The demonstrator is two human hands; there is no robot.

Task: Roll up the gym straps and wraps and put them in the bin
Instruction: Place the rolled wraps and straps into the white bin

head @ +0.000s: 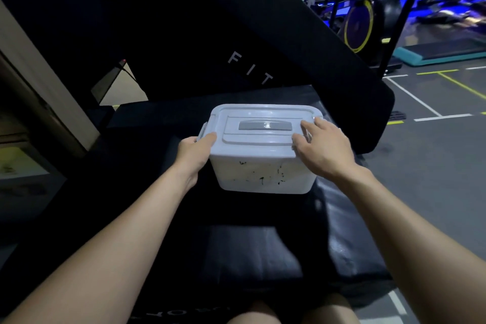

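- Bare knees (265, 310) sit at the bottom edge, nearest the camera, with a strip of dark shorts beside them showing pale lettering too cut off to read.
- Both forearms reach forward from the lower corners toward the middle of the view.
- Left hand (196, 151) grips the left end of the bin (265, 171): its thumb lies over the lid's near-left corner, just by the grey side latch (202, 133), and its other fingers are hidden behind the wall.
- Right hand (324, 146) rests on the right end of the lid (260, 126), fingers relaxed and slightly spread, fingertips touching the lid top; whether any finger hooks the right edge cannot be told.
- White plastic bin stands upright with the lid on, a grey handle (265, 126) lying flat in the lid's middle recess.
- Dark scuffs and marks streak the bin's front wall; nothing of its contents shows through.
- Bin sits on a black padded mat (249, 252), whose near part has a slight sheen.
- Behind it a large black pad (236, 34) leans at a slant, with the pale letters "FIT" printed on it.
- Grey floor (434, 166) to the right carries white and yellow lines.
- Farther back on the right stand an exercise bike with a yellow-rimmed wheel (359, 25), a teal-edged step platform (441, 54) and blue-lit equipment, blurred.
- A pale wall or door frame (31, 66) runs along the left.
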